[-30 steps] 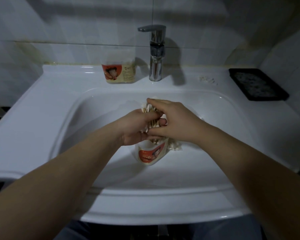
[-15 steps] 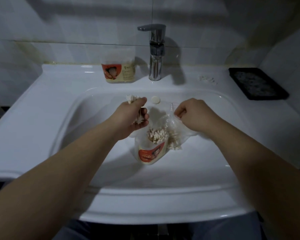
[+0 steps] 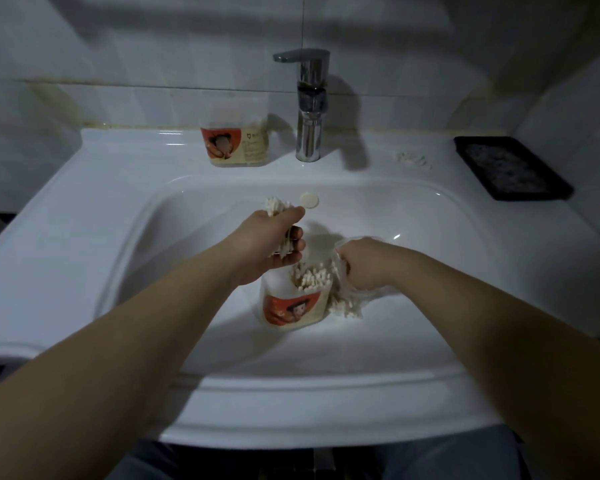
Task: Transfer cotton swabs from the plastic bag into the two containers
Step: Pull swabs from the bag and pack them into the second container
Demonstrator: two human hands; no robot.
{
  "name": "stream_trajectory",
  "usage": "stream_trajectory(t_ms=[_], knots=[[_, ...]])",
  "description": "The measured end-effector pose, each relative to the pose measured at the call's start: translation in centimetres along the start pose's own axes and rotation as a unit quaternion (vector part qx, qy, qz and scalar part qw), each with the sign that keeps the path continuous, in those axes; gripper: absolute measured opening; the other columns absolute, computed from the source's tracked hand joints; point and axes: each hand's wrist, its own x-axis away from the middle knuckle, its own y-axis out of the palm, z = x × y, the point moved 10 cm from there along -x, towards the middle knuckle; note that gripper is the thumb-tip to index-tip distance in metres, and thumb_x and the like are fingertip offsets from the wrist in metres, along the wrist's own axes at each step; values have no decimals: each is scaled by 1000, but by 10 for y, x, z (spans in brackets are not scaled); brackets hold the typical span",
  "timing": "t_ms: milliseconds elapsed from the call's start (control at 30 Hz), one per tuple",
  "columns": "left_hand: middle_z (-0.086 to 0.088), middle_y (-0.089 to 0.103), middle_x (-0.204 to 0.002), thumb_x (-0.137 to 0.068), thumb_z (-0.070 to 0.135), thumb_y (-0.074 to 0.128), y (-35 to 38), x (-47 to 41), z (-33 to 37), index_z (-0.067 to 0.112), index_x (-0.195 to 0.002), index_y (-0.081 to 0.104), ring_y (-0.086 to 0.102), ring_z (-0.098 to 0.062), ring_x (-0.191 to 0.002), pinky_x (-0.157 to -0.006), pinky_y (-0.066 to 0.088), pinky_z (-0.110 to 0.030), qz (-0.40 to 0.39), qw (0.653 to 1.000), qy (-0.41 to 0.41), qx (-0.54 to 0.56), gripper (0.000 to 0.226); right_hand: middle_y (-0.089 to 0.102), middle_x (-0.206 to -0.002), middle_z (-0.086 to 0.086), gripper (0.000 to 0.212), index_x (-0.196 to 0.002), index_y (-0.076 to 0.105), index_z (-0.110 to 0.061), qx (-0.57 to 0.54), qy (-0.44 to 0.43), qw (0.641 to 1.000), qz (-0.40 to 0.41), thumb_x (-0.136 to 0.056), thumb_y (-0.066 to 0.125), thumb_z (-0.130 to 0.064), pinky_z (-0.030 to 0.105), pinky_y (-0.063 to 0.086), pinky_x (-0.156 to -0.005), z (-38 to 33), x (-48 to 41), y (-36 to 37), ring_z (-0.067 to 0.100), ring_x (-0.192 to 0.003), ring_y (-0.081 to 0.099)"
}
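Observation:
My left hand (image 3: 269,242) grips a bundle of cotton swabs (image 3: 277,205), their white tips sticking out above my fist, just over the open container (image 3: 291,306) lying in the sink basin. That container has an orange label and several swabs (image 3: 310,278) inside. My right hand (image 3: 364,265) reaches into the clear plastic bag (image 3: 352,301) right of the container, its fingers hidden in the bag among more swabs. A second container (image 3: 236,142) with the same label stands on the ledge left of the faucet.
The chrome faucet (image 3: 309,109) rises at the back centre. A black tray (image 3: 511,168) lies at the back right, with a few loose swabs (image 3: 411,159) beside it. The overflow cap (image 3: 309,200) sits on the white sink (image 3: 118,188) wall.
My hands, joined over the container a second ago, have parted. The left one lifted away with a bundle of swabs; the right one moved right and then down into the bag.

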Motion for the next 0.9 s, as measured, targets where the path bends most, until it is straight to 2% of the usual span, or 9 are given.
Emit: stream_trajectory(t_ms=[67, 133, 267, 367, 467, 567, 733, 800, 900], knots=[[2, 59, -67, -103, 28, 59, 2, 1, -1, 15, -97, 59, 61, -12, -60, -72, 58, -31, -4, 1000, 0, -4, 14, 50, -70, -4, 13, -80, 55, -16, -8, 10, 1000, -15, -93, 54, -14, 23, 29, -52, 2, 0, 5, 18, -71, 50], [1, 60, -68, -103, 28, 59, 3, 1, -1, 15, -96, 59, 61, -13, -61, -75, 57, -33, -10, 1000, 0, -6, 14, 52, -66, -4, 23, -71, 48, -20, -24, 14, 1000, -13, -91, 56, -16, 23, 31, -52, 2, 1, 4, 16, -64, 50], [0, 60, -69, -103, 28, 59, 4, 1, -2, 14, -96, 59, 61, -14, -63, -76, 58, -34, -17, 1000, 0, -6, 15, 49, -67, -2, 31, -64, 45, -20, -59, 19, 998, 10, -93, 53, -12, 22, 30, -52, 6, 7, -8, 17, -65, 48], [0, 61, -69, -103, 28, 58, 5, 0, -3, 13, -96, 59, 62, -16, -64, -77, 59, -34, -24, 1000, 0, -5, 17, 48, -73, -4, 30, -69, 43, -22, -89, 18, 995, 44, -92, 50, -6, 20, 32, -54, 10, 13, -23, 14, -66, 48], [-1, 61, -70, -103, 28, 58, 6, 1, -4, 12, -96, 59, 62, -17, -65, -78, 59, -35, -25, 1000, -2, -10, 17, 60, -66, -5, 33, -66, 56, -24, -137, 38, 987, 79, -89, 53, 0, 20, 40, -51, 19, 18, -37, 11, -59, 60], [-2, 62, -71, -103, 28, 58, 8, 2, -2, 12, -95, 60, 63, -17, -66, -79, 59, -35, -30, 999, 3, -18, 18, 67, -53, -7, 36, -62, 70, -21, -217, 55, 970, 96, -87, 56, 1, 12, 45, -51, 29, 26, -46, 5, -51, 67], [-2, 68, -77, -101, 23, 62, 19, 7, 10, 14, -94, 62, 64, -16, -71, -73, 55, -33, -71, 994, 61, -53, 12, 64, -49, -6, 29, -54, 71, -17, -237, 74, 957, 150, -73, 58, 0, 10, 36, -45, 33, 38, -64, 0, -44, 55], [-1, 74, -88, -100, 23, 63, 26, 11, 15, 14, -96, 61, 67, -16, -77, -73, 54, -32, -98, 988, 87, -79, 10, 62, -49, -3, 29, -55, 72, -16, -246, 73, 952, 167, -74, 56, 0, 9, 33, -40, 34, 41, -69, 3, -43, 54], [-2, 78, -107, -100, 24, 63, 39, 19, 21, 11, -102, 56, 71, -18, -87, -75, 53, -33, -147, 975, 122, -109, 15, 59, -49, -3, 32, -59, 72, -23, -223, 57, 957, 179, -79, 57, -3, 15, 36, -43, 28, 43, -74, 11, -51, 58]])
